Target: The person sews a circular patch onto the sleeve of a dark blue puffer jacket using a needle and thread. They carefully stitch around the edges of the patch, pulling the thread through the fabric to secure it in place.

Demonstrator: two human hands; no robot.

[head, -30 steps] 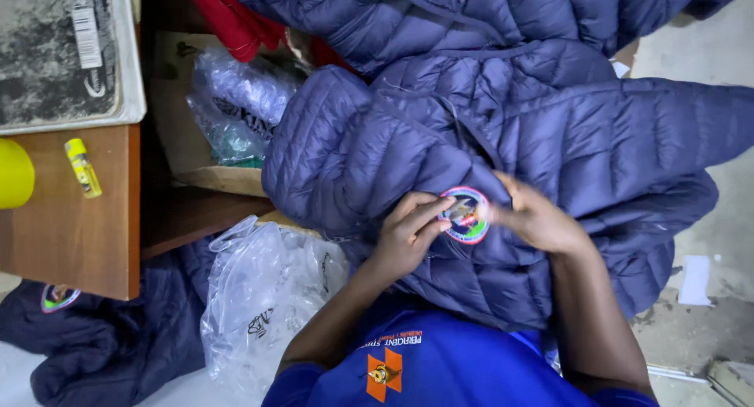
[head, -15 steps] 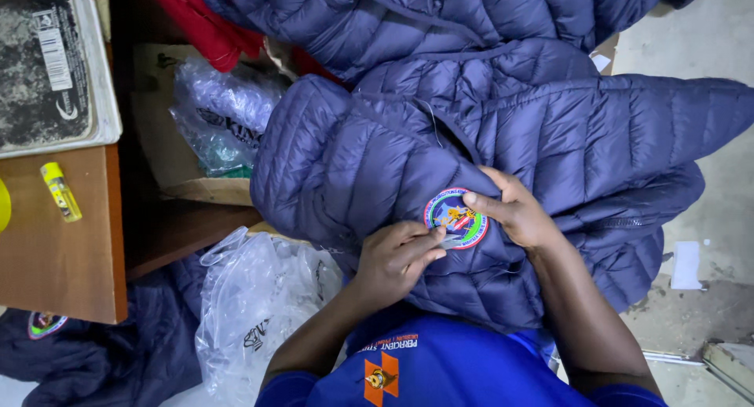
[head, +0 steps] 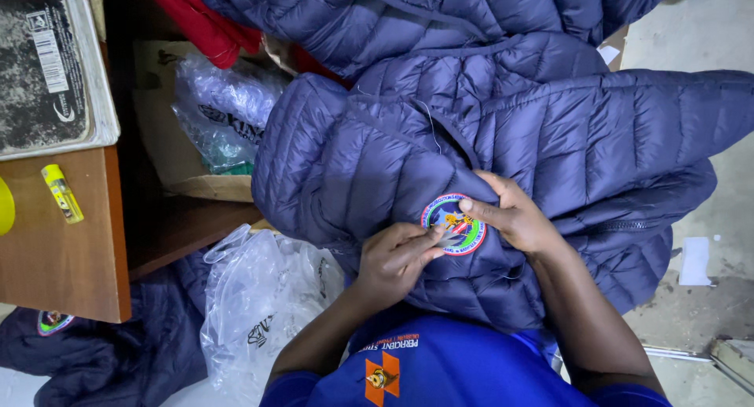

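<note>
at the far left edge a sliver of a yellow round object [head: 5,206] shows, and beside it a small yellow lighter [head: 62,193] lies on a smooth brown wooden desk [head: 55,266]. above them, in the upper left of the frame, sits a flat grey speckled slab in a pale tray [head: 93,93]. under the desk edge at the lower left a dark navy jacket [head: 102,360] is crumpled on the floor, a round badge showing on it. next comes crinkled clear plastic packaging [head: 251,297], glossy and creased, and above it a cardboard box [head: 169,140] holding more bagged clothing, with red fabric [head: 196,18] at the top.

the middle of the frame is filled by a navy quilted puffer jacket [head: 377,164], soft and shiny, stitched in horizontal puffed channels, lying on other jackets of the same kind. on it, just below centre, is a round embroidered patch [head: 454,223] with a blue rim and bright multicoloured middle. the left hand [head: 397,258] lies curled with its fingertips pressing the patch's lower left edge. the right hand [head: 514,219] rests over the jacket with its thumb flat on the patch's right side, fingers bunching the fabric behind it. the person's blue shirt [head: 440,368] fills the bottom.

at the right is a rough grey concrete floor [head: 707,30], with a white paper scrap [head: 695,260] and a metal bar at the lower right corner.
</note>
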